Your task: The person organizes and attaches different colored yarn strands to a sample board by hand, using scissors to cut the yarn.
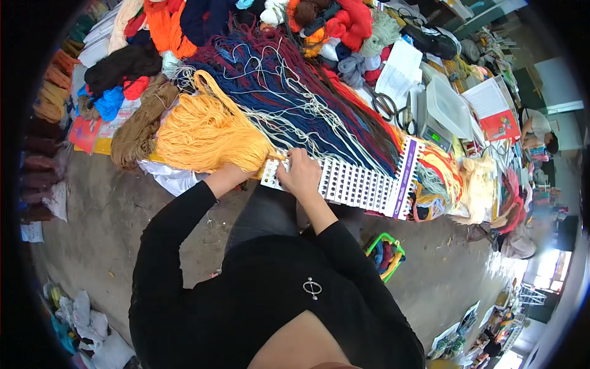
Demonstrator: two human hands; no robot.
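Right hand (301,175) is curled over the holed card (356,186); left hand (238,174) is tucked under yellow yarn (209,132) beside it; neither grip can be made out. Coloured bundles (385,255) are held in a green basket (386,235).

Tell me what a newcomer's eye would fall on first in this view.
Probably the big bundle of bright yellow-orange yarn, left of centre, reaching to the right hand. Next, to its right, the wide fan of dark blue, maroon and white strands, spread behind a row of white perforated cards with a purple printed strip at the right end.
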